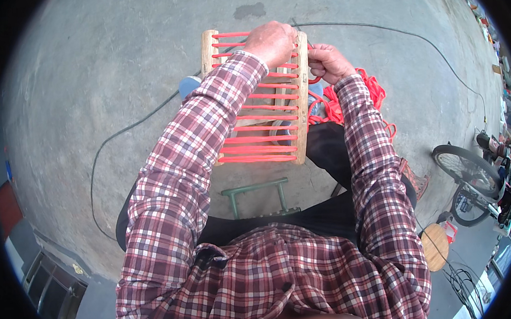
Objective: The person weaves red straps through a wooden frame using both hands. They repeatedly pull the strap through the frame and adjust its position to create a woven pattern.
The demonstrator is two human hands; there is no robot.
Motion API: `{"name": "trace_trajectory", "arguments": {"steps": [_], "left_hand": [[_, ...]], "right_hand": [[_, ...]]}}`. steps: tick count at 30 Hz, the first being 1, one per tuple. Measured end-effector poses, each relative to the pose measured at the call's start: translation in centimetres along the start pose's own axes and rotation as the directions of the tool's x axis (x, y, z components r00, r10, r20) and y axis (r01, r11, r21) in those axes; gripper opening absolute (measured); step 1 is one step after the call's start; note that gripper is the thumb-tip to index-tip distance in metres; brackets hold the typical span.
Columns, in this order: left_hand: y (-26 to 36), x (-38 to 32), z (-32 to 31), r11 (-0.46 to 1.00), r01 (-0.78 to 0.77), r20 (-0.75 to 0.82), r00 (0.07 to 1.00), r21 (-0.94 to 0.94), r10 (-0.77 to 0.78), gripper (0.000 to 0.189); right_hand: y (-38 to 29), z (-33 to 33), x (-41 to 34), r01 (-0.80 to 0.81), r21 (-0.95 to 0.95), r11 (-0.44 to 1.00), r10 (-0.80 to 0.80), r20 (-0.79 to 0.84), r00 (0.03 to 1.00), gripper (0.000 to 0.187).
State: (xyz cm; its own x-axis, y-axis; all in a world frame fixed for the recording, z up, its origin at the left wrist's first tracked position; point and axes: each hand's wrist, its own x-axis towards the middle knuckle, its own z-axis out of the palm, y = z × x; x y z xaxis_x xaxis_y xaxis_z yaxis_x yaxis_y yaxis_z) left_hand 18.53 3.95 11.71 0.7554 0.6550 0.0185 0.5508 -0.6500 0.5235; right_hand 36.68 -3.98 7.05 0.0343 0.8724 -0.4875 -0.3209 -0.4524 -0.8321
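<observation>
A wooden frame [303,109] stands in front of me between my knees, with red cord [261,139] strung in rows between its two side rails. My left hand [271,41] reaches over the strung rows, its fingers closed at the inner side of the right rail near its top; what they pinch is hidden. Just outside the same rail, my right hand [329,62] pinches red cord between thumb and fingers. A thin dark pointed piece shows beside the left fingertips, too small to name. Below the right forearm lies a loose heap of red cord [375,90].
A dark cable [372,24] curves over the concrete floor around the frame. Between my legs is a green metal frame [257,186]. To the right are a bicycle [468,161], a round wooden board [435,247] and coiled wires [463,280].
</observation>
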Motion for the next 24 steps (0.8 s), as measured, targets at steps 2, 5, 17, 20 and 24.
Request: {"name": "trace_trajectory", "arguments": {"steps": [2,5,17,20,24], "left_hand": [[-0.3,-0.2,0.0,0.997,-0.03,-0.009,1.0,0.068,0.03,0.019],[-0.8,-0.4,0.5,0.996,-0.048,-0.054,0.997,0.071,0.052,0.018],[-3.8,-1.4,0.1,0.98,-0.117,-0.095,0.987,0.158,0.133,0.012],[-4.0,-2.3,-0.2,0.977,-0.067,-0.056,0.995,0.2,0.08,0.012],[-3.6,-2.6,-0.1,0.948,-0.015,-0.12,0.991,0.319,0.056,0.012]], "right_hand": [[-0.6,0.8,0.2,0.124,-0.044,0.991,-0.128,-0.094,0.987,0.012],[-2.0,1.8,0.4,0.199,-0.148,0.969,-0.228,-0.223,0.948,0.026],[-1.2,1.5,2.2,0.166,-0.536,0.828,-0.364,-0.288,0.886,0.032],[-0.6,-0.8,1.1,0.09,-0.428,0.899,-0.231,-0.29,0.929,0.033],[-1.0,-3.4,1.1,0.076,-0.754,0.653,-0.439,-0.296,0.848,0.043]]}}
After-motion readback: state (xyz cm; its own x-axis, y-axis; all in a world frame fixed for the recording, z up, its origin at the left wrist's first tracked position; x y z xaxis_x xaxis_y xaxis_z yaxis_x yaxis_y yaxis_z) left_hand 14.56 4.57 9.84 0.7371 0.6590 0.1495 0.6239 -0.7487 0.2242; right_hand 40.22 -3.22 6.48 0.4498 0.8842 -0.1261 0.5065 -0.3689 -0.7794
